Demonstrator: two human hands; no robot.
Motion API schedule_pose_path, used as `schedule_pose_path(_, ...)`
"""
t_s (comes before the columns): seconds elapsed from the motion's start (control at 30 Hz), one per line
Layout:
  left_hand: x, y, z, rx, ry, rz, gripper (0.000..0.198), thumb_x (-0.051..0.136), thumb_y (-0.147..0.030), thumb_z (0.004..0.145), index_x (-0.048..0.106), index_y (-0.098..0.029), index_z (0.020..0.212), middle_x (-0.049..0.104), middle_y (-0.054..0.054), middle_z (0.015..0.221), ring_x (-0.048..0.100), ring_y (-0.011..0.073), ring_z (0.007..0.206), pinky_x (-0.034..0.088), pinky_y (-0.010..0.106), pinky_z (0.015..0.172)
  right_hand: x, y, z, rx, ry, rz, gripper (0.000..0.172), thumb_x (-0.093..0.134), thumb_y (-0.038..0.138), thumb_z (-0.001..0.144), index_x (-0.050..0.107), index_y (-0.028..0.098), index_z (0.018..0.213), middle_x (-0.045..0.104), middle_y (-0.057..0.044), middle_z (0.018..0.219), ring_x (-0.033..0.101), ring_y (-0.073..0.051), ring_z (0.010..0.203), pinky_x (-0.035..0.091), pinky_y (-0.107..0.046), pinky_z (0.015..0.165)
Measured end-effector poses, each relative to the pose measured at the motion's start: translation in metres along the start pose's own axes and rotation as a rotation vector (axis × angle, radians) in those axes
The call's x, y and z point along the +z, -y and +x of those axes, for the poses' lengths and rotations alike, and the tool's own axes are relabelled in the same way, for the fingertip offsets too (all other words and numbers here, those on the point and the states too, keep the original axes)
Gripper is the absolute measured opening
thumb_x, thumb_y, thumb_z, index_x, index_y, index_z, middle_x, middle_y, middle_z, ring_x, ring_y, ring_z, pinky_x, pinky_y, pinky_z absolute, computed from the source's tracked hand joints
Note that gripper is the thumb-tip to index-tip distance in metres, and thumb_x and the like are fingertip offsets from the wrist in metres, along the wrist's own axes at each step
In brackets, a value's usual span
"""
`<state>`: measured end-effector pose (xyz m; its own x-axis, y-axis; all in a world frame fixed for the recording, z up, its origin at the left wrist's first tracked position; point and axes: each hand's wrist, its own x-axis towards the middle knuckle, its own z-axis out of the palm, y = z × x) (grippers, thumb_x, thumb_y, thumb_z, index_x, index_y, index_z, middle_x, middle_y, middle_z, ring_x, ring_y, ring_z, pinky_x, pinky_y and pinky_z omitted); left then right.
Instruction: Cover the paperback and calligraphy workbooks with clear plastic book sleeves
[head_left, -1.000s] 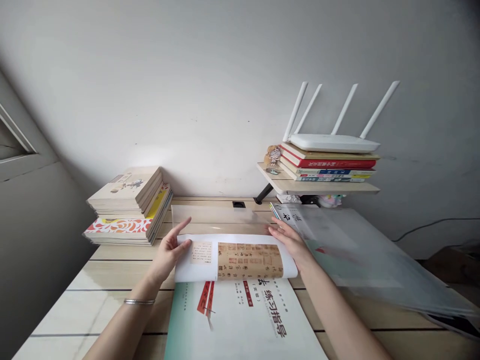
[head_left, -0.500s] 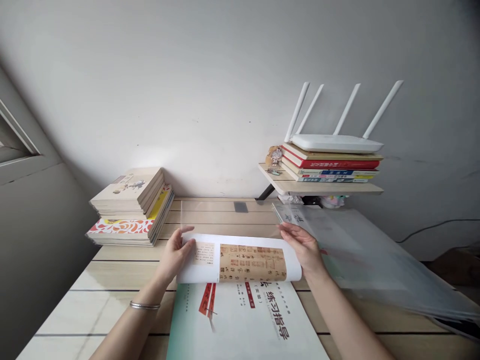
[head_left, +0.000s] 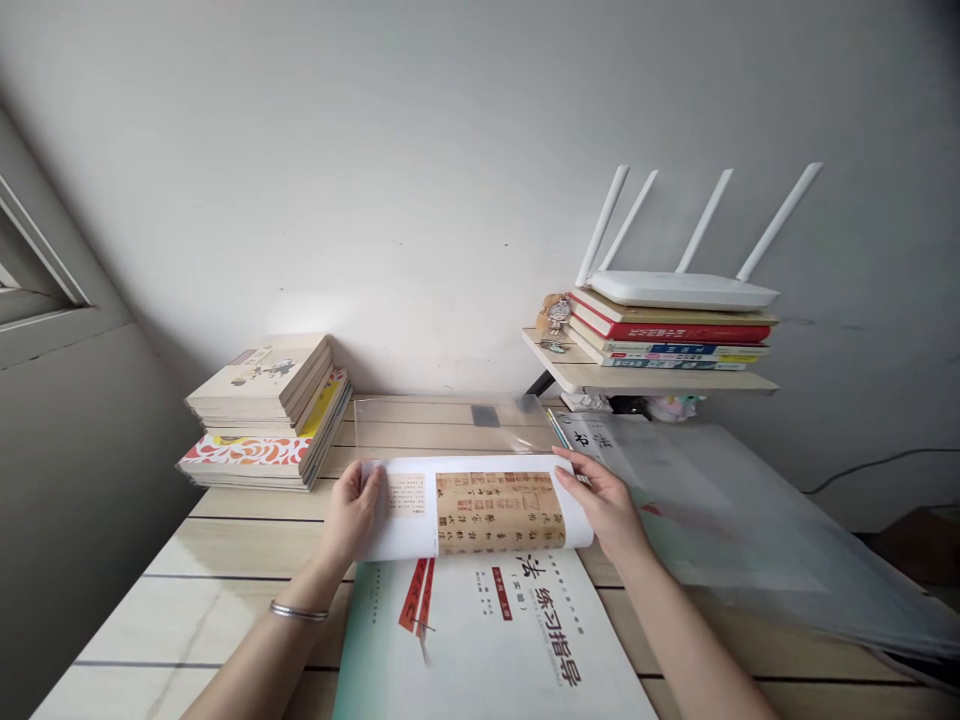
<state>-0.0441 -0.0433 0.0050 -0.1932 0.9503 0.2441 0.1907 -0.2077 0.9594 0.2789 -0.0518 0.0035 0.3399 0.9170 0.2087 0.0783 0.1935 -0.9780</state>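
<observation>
A calligraphy workbook [head_left: 495, 640] with red and green cover art lies at the front of the table. Its far part curls back toward me, showing a white page [head_left: 409, 535] with a brown calligraphy print. My left hand [head_left: 352, 515] grips the curled part at its left edge, thumb on top. The right edge is pinched by my right hand [head_left: 609, 510], its thumb on the page and forefinger along the far edge. Beyond the fold a clear plastic book cover [head_left: 420, 425] lies flat, reaching under the curled page. Fingers beneath the page are hidden.
Stacked books [head_left: 262, 400] stand at the back left. On the right lie several plastic-covered sheets or books [head_left: 720, 500]. Above them a small shelf [head_left: 667, 378] carries books [head_left: 675, 330] and a white router [head_left: 682, 288]. A wall [head_left: 420, 200] closes off the back.
The curled page has shifted slightly away from me, and both hands with it. The left fingers, outstretched before, have closed at the page edge. The view has turned slightly.
</observation>
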Motion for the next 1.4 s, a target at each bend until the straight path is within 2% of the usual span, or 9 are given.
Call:
schedule_pose_path(0.2,0.000,0.001,-0.001,0.026,-0.009,0.005,0.038,0.057,-0.053,0.077,0.049,-0.019,0.064,0.042,-0.004,0.058,0.037,0.0106,0.056,0.031,0.022,0.053,0.004,-0.003,0.001,-0.020,-0.043,-0.035,0.051,0.075,0.039,0.057,0.069,0.021,0.104,0.058,0.001,0.072,0.048,-0.013,0.062,0.041,-0.026,0.058)
schedule_pose_path(0.43,0.001,0.000,0.000,0.026,-0.022,-0.020,0.042,0.059,-0.059,0.072,0.051,-0.019,0.064,0.044,-0.003,0.059,0.038,0.0115,0.057,0.032,0.022,0.052,0.005,-0.004,-0.001,0.042,-0.031,0.070,0.061,0.075,0.041,0.060,0.061,0.021,0.116,0.062,0.000,0.078,0.056,-0.015,0.067,0.044,-0.027,0.063)
schedule_pose_path(0.6,0.001,-0.001,-0.001,0.024,-0.031,-0.004,0.042,0.059,-0.059,0.072,0.050,-0.019,0.063,0.042,-0.003,0.058,0.037,0.0112,0.057,0.032,0.021,0.052,0.007,-0.006,-0.001,0.031,-0.028,0.142,0.064,0.077,0.038,0.060,0.057,0.022,0.120,0.065,0.000,0.079,0.059,-0.016,0.073,0.047,-0.028,0.070)
schedule_pose_path(0.7,0.001,-0.004,-0.003,0.029,-0.035,-0.033,0.041,0.060,-0.057,0.073,0.050,-0.019,0.062,0.042,-0.003,0.058,0.038,0.0116,0.058,0.033,0.021,0.052,0.008,-0.004,-0.001,0.062,-0.053,0.195,0.061,0.079,0.040,0.057,0.061,0.022,0.112,0.068,-0.002,0.082,0.062,-0.019,0.077,0.049,-0.031,0.072)
schedule_pose_path(0.8,0.001,-0.008,-0.004,0.026,-0.034,-0.067,0.040,0.062,-0.057,0.071,0.052,-0.019,0.062,0.043,-0.003,0.058,0.038,0.0117,0.058,0.033,0.021,0.051,0.010,-0.001,-0.002,0.145,-0.051,0.228,0.047,0.079,0.045,0.055,0.067,0.021,0.094,0.071,-0.004,0.083,0.065,-0.023,0.078,0.051,-0.032,0.068)
schedule_pose_path(0.93,0.001,-0.011,-0.004,0.022,-0.016,-0.079,0.040,0.063,-0.057,0.070,0.053,-0.019,0.062,0.044,-0.003,0.059,0.038,0.0117,0.057,0.034,0.021,0.052,0.009,0.001,-0.004,0.254,-0.028,0.233,0.035,0.078,0.046,0.055,0.064,0.021,0.074,0.069,-0.001,0.067,0.064,-0.022,0.064,0.050,-0.030,0.058)
schedule_pose_path(1.17,0.000,-0.006,-0.003,0.047,-0.008,-0.065,0.038,0.061,-0.055,0.074,0.053,-0.019,0.064,0.044,-0.003,0.059,0.039,0.0107,0.057,0.034,0.020,0.052,0.009,0.008,-0.006,0.268,0.021,0.279,0.036,0.082,0.039,0.047,0.065,0.022,0.074,0.070,0.000,0.071,0.063,-0.020,0.062,0.047,-0.029,0.056)
schedule_pose_path(1.4,0.000,-0.007,-0.003,0.064,-0.016,-0.059,0.036,0.062,-0.054,0.073,0.054,-0.019,0.064,0.044,-0.003,0.059,0.039,0.0112,0.057,0.035,0.021,0.054,0.008,0.005,-0.006,0.316,0.012,0.305,0.032,0.079,0.041,0.055,0.058,0.022,0.070,0.065,0.002,0.061,0.061,-0.018,0.058,0.046,-0.028,0.056)
